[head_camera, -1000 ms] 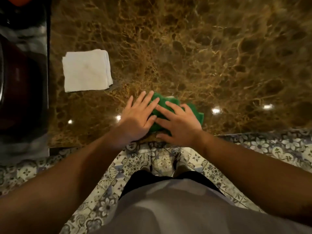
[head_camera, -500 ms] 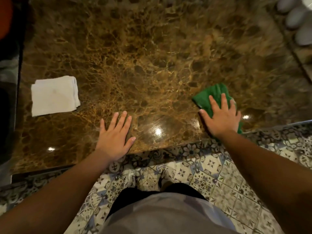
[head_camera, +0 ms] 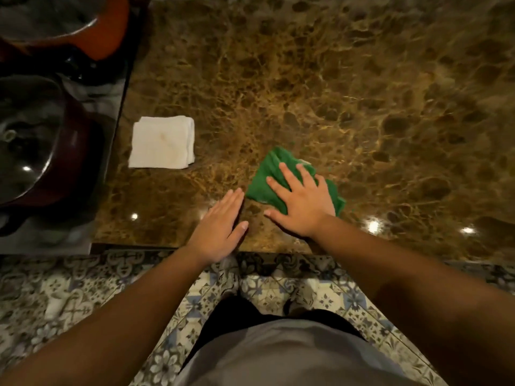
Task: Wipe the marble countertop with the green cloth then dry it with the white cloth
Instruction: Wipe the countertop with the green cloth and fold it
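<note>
**Green cloth under right palm, white cloth parked left**

Brown marble countertop (head_camera: 320, 79), glossy, gold veining, several ceiling-light reflections near the front edge.

- Right hand (head_camera: 302, 203): flat, palm down, fingers spread, pressing on the green cloth (head_camera: 269, 176). No pinch or fist, just a splayed palm on top. Thumb tip is on bare marble beside the cloth.
- Green cloth: crumpled, lying on the counter near the front edge, roughly centre of view. Sticks out past the fingertips toward the back and past the little-finger side on the right.
- Left hand (head_camera: 220, 227): flat and empty, fingers together, on or just over the marble; contact can't be confirmed. Heel of the hand sits at the counter's front edge. Fingertips just beside the cloth's near-left corner; can't tell if they touch it.
- White cloth (head_camera: 161, 142): folded square, lying flat on the counter, left of both hands and further back, well apart from the green one. Faint brownish mark on top.
- Left of the counter: dark bowl-like vessel (head_camera: 36, 140) and an orange object (head_camera: 111, 29) behind it, both blurred.
- Below the edge: patterned floor tiles (head_camera: 69, 296); grey shirt (head_camera: 292, 355) at the bottom of the view.
</note>
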